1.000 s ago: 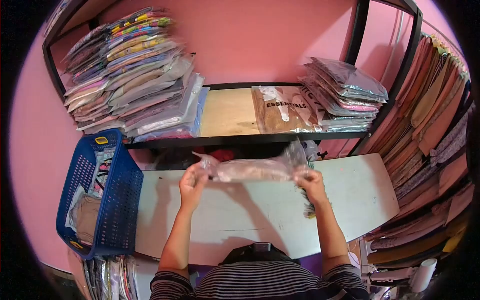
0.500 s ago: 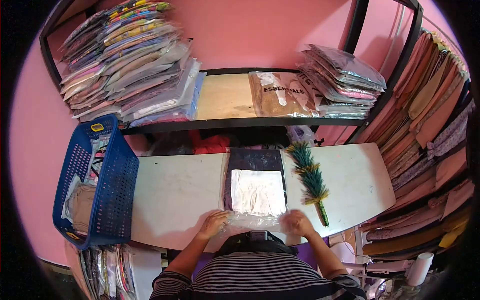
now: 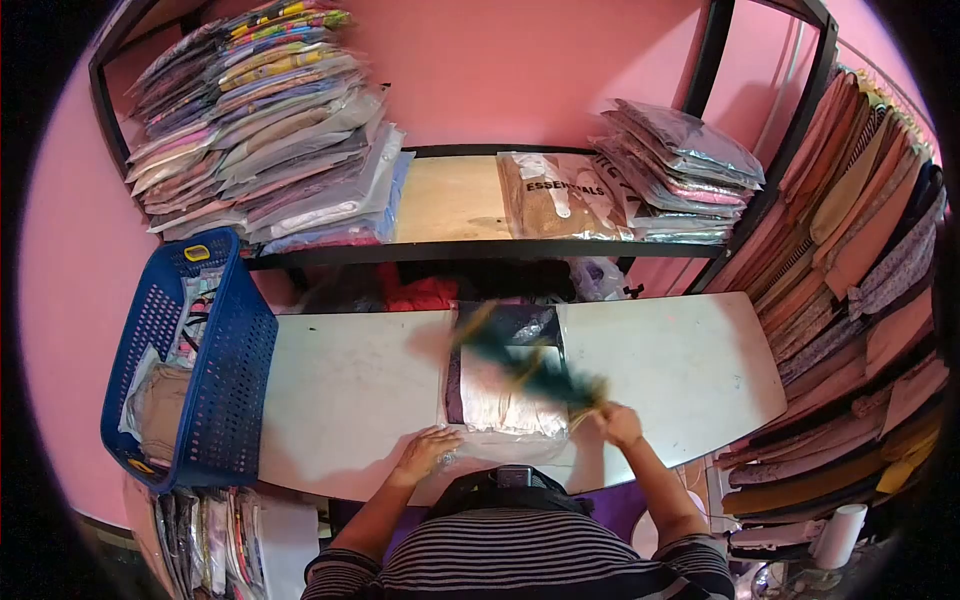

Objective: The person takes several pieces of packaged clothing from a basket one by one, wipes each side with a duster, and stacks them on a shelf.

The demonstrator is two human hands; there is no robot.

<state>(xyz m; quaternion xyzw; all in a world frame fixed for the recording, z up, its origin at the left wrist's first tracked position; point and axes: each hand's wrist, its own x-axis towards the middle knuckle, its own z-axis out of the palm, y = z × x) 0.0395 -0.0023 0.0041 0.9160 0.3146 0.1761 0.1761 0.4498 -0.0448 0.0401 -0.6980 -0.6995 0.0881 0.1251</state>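
Note:
A clear plastic packet (image 3: 455, 400) of folded clothing lies on the white table, with a dark folded piece (image 3: 530, 322) and a white one (image 3: 490, 405) inside. My right hand (image 3: 620, 424) is closed around the handle of a green and yellow feather duster (image 3: 540, 377). The duster is smeared by motion and slants across the packet, hiding part of the clothing. At the packet's lower left corner, my left hand (image 3: 430, 447) rests with its fingers extended on the plastic edge.
A blue perforated basket (image 3: 225, 390) holding folded clothes stands on the left. Behind the white table (image 3: 680, 370), a black-framed shelf (image 3: 450, 195) carries stacks of bagged clothes (image 3: 290, 150). Garments (image 3: 840, 270) hang along the right side.
My right hand has picked up the feather duster from the table's right side and swung it left over the packet. My left hand's fingers have flattened on the packet's corner.

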